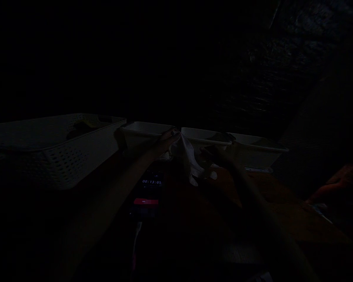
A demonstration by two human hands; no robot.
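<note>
The view is very dark. My left hand (168, 140) is closed, pinching the upper end of a limp white cloth piece (188, 154). The cloth hangs down toward the table, and its lower end splits into small rounded lobes; its exact kind is too dim to make out. Close by on the right is my right hand (210, 153), beside the cloth and in front of a white bin. Its fingers are lost in shadow, so whether it touches the cloth does not show.
A perforated white basket (88, 150) with a yellowish item inside stands left. Three pale bins, a left one (141, 137), a middle one (223, 143) and a right one (259, 154), line the back. A phone (148, 194) with a running timer lies on the wooden table (282, 211). Another person's arm (338, 180) shows right.
</note>
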